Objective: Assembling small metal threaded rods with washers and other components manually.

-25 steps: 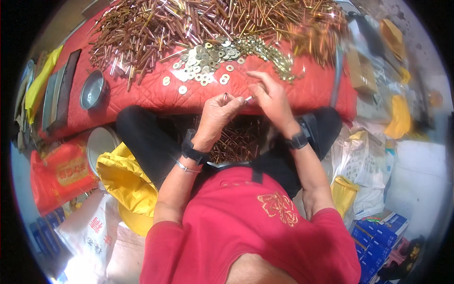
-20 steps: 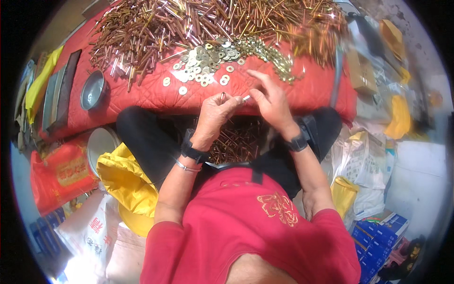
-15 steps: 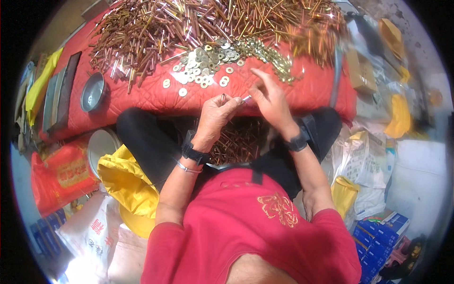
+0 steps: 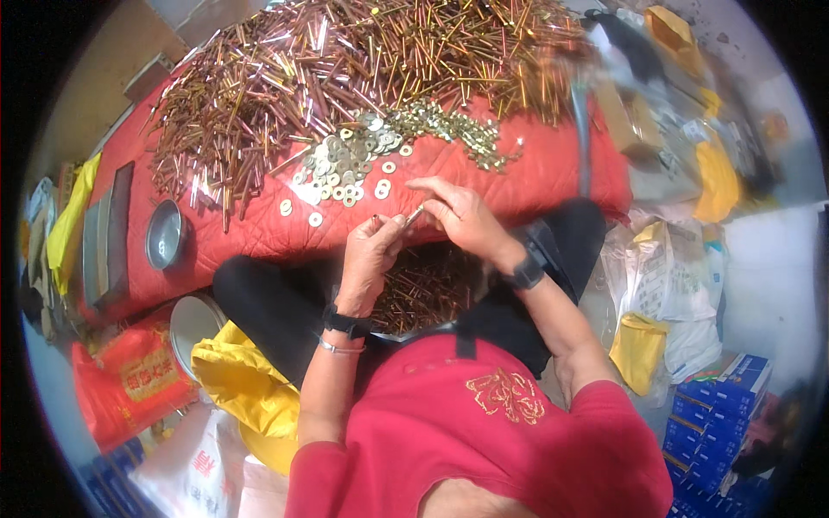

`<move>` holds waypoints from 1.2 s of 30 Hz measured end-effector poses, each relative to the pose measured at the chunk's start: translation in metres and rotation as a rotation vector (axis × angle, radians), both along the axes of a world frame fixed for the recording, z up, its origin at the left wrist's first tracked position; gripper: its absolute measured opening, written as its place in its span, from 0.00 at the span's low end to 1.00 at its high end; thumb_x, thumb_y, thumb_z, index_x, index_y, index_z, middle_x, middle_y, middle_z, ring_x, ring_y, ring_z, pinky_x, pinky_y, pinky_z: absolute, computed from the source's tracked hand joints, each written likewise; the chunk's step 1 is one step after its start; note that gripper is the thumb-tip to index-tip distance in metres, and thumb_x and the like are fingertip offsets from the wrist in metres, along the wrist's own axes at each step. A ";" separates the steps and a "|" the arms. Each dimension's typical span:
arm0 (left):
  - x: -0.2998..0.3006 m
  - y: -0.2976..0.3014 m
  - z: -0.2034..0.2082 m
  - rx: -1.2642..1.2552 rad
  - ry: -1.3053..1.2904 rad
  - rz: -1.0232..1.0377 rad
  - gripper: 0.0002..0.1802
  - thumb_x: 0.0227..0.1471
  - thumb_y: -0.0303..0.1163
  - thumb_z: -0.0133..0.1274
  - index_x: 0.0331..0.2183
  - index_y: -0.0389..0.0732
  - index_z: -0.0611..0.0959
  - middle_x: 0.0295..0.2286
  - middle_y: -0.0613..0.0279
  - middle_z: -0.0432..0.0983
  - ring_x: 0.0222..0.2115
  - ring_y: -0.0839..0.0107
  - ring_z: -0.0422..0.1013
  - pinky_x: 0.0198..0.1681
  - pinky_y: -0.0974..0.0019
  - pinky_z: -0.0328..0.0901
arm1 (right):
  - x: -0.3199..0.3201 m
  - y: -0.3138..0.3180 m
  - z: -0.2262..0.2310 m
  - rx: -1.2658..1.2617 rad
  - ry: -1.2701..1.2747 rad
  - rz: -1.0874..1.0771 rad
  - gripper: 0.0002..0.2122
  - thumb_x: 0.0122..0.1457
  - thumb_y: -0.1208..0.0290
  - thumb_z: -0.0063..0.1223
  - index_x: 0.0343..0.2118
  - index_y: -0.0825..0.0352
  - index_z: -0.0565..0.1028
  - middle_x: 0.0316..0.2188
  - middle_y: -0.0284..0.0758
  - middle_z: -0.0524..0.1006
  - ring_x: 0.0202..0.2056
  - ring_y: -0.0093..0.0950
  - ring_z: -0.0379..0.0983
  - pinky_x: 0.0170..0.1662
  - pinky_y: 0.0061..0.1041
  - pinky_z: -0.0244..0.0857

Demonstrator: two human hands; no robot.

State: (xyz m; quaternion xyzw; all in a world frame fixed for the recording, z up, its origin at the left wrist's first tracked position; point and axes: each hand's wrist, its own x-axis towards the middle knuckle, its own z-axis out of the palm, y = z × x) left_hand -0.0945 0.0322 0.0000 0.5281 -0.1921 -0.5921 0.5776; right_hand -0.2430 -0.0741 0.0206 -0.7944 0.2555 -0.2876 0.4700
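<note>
A slim bolt-like metal rod (image 4: pixel 414 216) runs between my two hands above my lap. My left hand (image 4: pixel 369 255) is closed on it, thumb pressed against the fingers, and a copper-coloured tip shows above the knuckles. My right hand (image 4: pixel 471 220) meets the rod's far end with its thumb and fingers, the index finger stretched out over it. On the red quilted cover ahead lie flat round washers (image 4: pixel 345 164), small brassy nuts (image 4: pixel 475 138) and a big heap of copper-coloured rods (image 4: pixel 380 52). More rods (image 4: pixel 423 289) fill the space between my legs.
A grey metal bowl (image 4: pixel 166 235) stands on the cover at the left. Yellow cloth (image 4: pixel 246 371) and a red printed bag (image 4: pixel 129 380) lie at my left side. Blue boxes (image 4: pixel 717 414) are stacked at the lower right, below white bags (image 4: pixel 656 276).
The view has shifted, so the table sits lower and further left. My hands stay together at the rod, whose brassy end now shows between them.
</note>
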 end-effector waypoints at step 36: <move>0.005 -0.076 -0.049 -0.382 -1.602 0.043 0.20 0.42 0.19 0.49 0.43 0.31 0.74 0.48 0.43 0.68 0.49 0.49 0.64 0.53 0.51 0.59 | 0.009 -0.209 -0.015 -1.159 0.456 -0.487 0.07 0.42 0.80 0.54 0.26 0.63 0.74 0.32 0.38 0.69 0.37 0.37 0.67 0.37 0.36 0.67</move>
